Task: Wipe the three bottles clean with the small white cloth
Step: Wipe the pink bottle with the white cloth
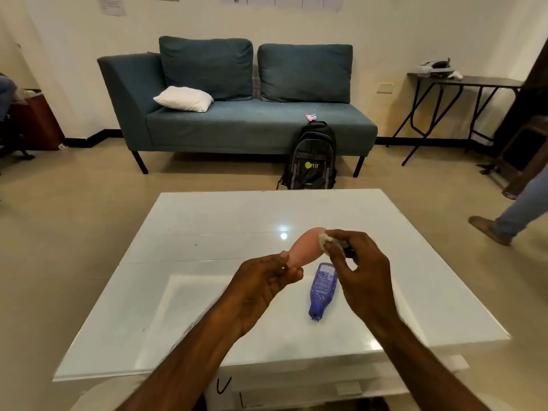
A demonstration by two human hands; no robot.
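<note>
My left hand grips the narrow end of a pink bottle and holds it tilted above the white glass table. My right hand pinches the small white cloth against the bottle's wide far end. A blue bottle lies on its side on the table just below my right hand, cap toward me. A dark object behind my right fingers is mostly hidden; a third bottle cannot be made out.
A blue sofa with a white pillow stands beyond the table, a black backpack leaning on it. A folding table is at the right wall. A person's leg steps by at the right.
</note>
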